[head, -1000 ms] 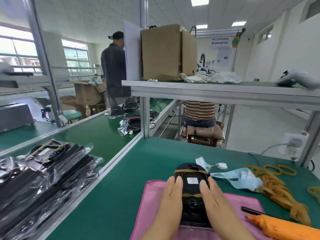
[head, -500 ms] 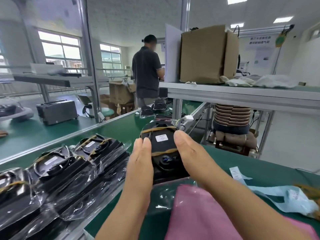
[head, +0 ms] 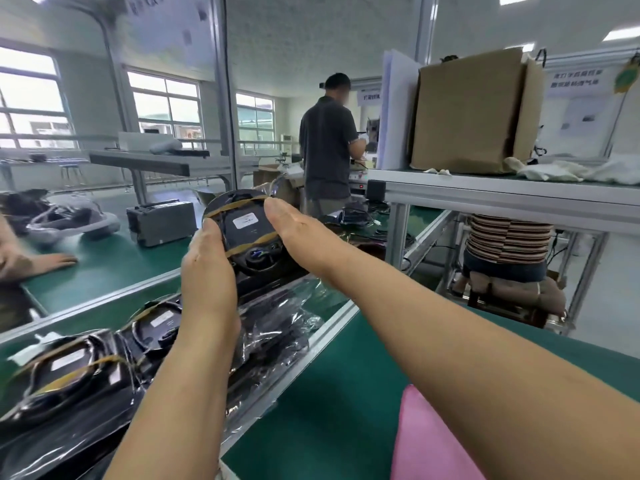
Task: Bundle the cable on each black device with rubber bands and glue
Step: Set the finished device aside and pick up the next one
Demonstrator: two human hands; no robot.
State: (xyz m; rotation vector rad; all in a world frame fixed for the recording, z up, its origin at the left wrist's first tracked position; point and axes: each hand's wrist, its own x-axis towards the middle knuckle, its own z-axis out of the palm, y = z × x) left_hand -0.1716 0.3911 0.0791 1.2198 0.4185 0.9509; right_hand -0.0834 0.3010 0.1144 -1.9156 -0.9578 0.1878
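1. Left hand (head: 207, 271) pressed flat against the left side of the round black plastic device (head: 247, 233); fingers straight and together.
2. Right hand (head: 298, 230) pressed against the right side, thumb tip at the upper rim. Device clamped between both palms, raised clear of the surface.
3. 2 tan rubber bands (head: 239, 203) cross the device face, above and below a white label (head: 245, 221).
4. Below: bagged black devices (head: 69, 372) on the green conveyor belt (head: 104, 268).
5. Pink cloth (head: 429, 441) at lower right.

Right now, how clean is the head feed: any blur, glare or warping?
Head view: wide-angle warp bends the frame posts; the windows blow out white; glare streaks the plastic bags; the bagged devices at lower left smear; the held black device reads fairly sharp.
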